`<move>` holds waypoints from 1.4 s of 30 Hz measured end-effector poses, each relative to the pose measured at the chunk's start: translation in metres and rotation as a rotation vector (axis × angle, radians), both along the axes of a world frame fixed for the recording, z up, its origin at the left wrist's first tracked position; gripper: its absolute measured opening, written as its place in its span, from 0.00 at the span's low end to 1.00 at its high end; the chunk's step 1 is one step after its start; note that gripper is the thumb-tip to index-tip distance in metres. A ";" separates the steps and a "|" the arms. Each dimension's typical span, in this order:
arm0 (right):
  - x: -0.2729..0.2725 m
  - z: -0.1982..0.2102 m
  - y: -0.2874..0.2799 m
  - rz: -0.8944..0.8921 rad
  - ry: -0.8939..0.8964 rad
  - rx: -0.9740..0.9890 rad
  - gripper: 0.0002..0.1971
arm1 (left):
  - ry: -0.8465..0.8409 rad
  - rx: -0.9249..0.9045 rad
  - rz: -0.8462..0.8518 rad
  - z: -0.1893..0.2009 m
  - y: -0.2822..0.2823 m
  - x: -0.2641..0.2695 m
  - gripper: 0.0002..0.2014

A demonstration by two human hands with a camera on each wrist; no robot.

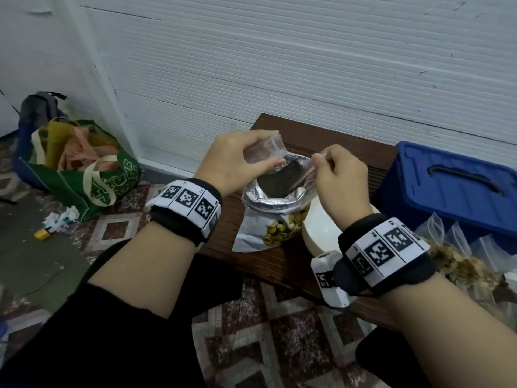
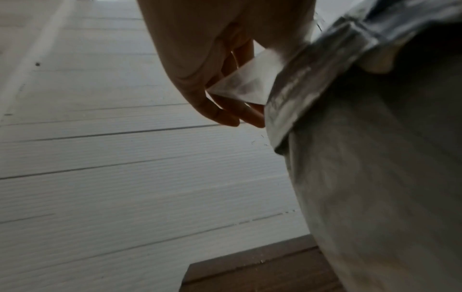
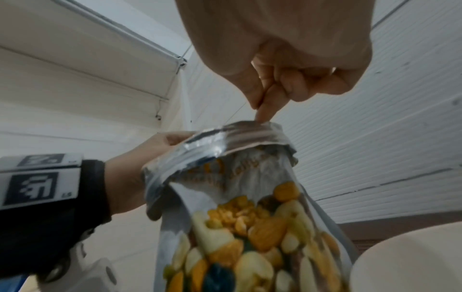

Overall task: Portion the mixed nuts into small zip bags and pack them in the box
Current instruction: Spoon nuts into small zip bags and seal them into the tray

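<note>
A small clear zip bag [image 1: 279,152] is stretched between both hands just above the mixed-nut pouch [image 1: 275,231], which stands on the wooden bench with its foil mouth [image 1: 275,203] open. My left hand [image 1: 270,149] pinches the bag's left edge; the left wrist view shows a clear corner of the zip bag [image 2: 240,85] between the fingers of the left hand [image 2: 225,102], beside the pouch [image 2: 375,158]. My right hand [image 1: 319,159] pinches the bag's right edge, other fingers curled. Seen from the right wrist, the right hand [image 3: 261,110] hovers at the rim of the pouch [image 3: 237,207].
A blue lidded box [image 1: 453,186] stands at the bench's right end, with several filled zip bags [image 1: 461,261] in front of it. A white bowl [image 1: 319,231] sits right of the pouch. A green tote [image 1: 84,175] and scraps lie on the floor to the left.
</note>
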State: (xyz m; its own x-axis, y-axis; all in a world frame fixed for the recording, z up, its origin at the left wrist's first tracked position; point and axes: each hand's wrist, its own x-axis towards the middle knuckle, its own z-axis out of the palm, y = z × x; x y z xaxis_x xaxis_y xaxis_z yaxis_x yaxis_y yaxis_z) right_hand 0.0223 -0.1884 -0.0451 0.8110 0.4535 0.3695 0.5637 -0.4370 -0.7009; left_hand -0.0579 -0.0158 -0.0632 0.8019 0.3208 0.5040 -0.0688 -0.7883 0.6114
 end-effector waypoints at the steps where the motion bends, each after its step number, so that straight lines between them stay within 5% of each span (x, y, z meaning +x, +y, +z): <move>1: 0.002 0.003 -0.001 -0.038 0.045 0.007 0.11 | -0.015 0.009 0.015 0.004 0.002 -0.002 0.27; 9: 0.024 0.017 -0.011 -0.250 0.262 0.162 0.13 | 0.037 0.152 0.047 0.024 0.021 -0.018 0.26; 21: 0.054 0.041 -0.030 -0.325 0.270 0.257 0.15 | 0.164 0.051 -0.019 0.025 0.018 -0.018 0.25; 34: 0.038 0.061 0.005 -0.150 0.146 0.279 0.14 | 0.128 0.087 -0.073 0.020 -0.002 -0.004 0.31; 42: 0.018 0.063 -0.005 0.193 -0.191 0.430 0.07 | 0.073 0.009 0.015 0.018 -0.002 -0.002 0.17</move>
State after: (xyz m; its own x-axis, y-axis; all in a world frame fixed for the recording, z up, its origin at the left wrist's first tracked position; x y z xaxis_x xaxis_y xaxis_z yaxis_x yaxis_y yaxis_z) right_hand 0.0404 -0.1938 0.0184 0.6272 0.3626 0.6893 0.7415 -0.0072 -0.6709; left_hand -0.0597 -0.0174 -0.0452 0.8318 0.3284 0.4476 -0.0129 -0.7946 0.6070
